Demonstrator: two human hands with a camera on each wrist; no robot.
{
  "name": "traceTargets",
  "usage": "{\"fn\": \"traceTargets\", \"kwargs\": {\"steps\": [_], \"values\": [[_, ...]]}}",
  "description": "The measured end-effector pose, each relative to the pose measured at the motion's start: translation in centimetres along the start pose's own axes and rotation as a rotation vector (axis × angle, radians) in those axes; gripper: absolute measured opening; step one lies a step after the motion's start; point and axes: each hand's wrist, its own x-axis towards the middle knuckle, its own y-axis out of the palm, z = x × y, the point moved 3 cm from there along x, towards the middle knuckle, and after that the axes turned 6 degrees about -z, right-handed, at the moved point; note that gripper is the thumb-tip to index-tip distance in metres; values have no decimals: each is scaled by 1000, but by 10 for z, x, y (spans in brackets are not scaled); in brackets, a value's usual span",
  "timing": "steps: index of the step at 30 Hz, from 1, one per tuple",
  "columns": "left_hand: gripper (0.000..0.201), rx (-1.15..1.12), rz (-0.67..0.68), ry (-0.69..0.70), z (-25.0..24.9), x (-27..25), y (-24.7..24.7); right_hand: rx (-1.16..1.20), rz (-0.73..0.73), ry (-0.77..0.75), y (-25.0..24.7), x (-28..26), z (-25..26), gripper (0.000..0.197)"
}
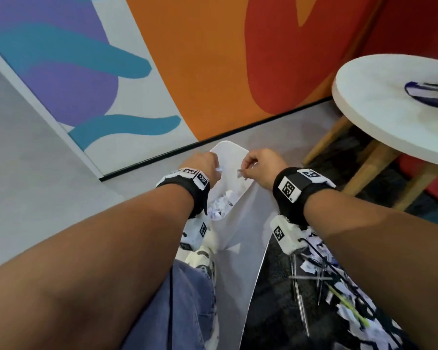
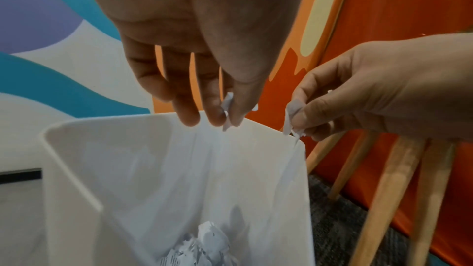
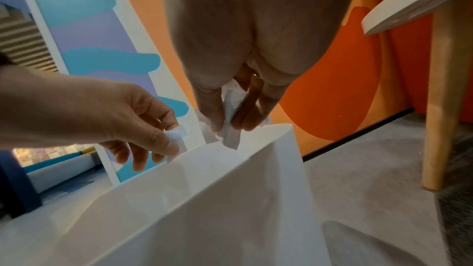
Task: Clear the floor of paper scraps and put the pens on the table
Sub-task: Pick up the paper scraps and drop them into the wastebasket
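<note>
Both hands hover over the open top of a white bin [image 1: 234, 231]. My left hand [image 1: 204, 164] pinches a small paper scrap [image 2: 227, 106] between thumb and fingertips. My right hand [image 1: 262, 164] pinches another scrap [image 3: 231, 126] just above the bin's far rim [image 2: 179, 117]. Crumpled paper [image 2: 204, 244] lies at the bottom of the bin. On the dark carpet at the lower right, many paper scraps [image 1: 359, 309] are strewn among several pens [image 1: 301, 299], one of them yellow-green [image 1: 349, 306].
A round white table [image 1: 379, 117] on wooden legs [image 1: 372, 168] stands at the right, with a purple and white object [image 1: 427, 93] on it. A colourful wall [image 1: 162, 59] runs close behind the bin. My jeans-clad leg and a shoe [image 1: 202, 261] are beside the bin.
</note>
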Motion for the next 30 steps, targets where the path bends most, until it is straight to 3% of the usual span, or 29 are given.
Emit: {"fn": "traceTargets", "kwargs": {"steps": [5,7,11,15,22,28,30], "values": [[19,-8,96,-46,9,11,24,-98,-58,9,19,8,-9,14],[20,5,132,-55,11,13,31,-154,-5,-18,23,9,-11,9],[50,74,278,-59,14,10,46,-390,154,-57,29,4,-13,9],[53,83,279,-17,-2,9,45,-265,7,9,20,1,-24,12],[27,-5,69,245,-110,-3,31,-38,-220,165,-19,-38,-80,23],[7,-102,244,387,-199,-36,97,109,-183,491,-22,-111,-188,17],[13,-89,356,397,-217,-46,136,138,-135,578,-19,-140,-229,18]]}}
